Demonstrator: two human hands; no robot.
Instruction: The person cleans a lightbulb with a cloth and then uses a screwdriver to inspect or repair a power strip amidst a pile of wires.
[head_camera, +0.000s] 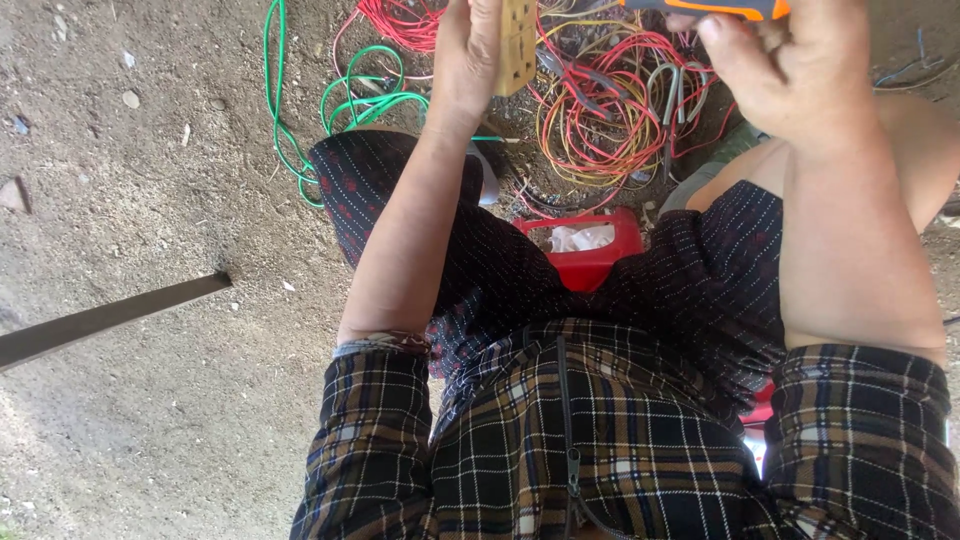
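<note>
My left hand (466, 55) is raised at the top of the head view and grips a beige socket-like block (517, 45) with rows of holes. My right hand (790, 70) is closed on a tool with an orange and grey handle (735, 9), whose tip points left toward the block. The top of both hands is cut off by the frame edge. Below them lies a tangle of red and yellow wires (610, 110) on the dirt ground.
Green wire (350, 95) loops lie at the left of the tangle. A red box (590, 262) with white stuff in it sits between my knees. A dark flat bar (110, 315) lies on the dirt at left. Small stones dot the ground.
</note>
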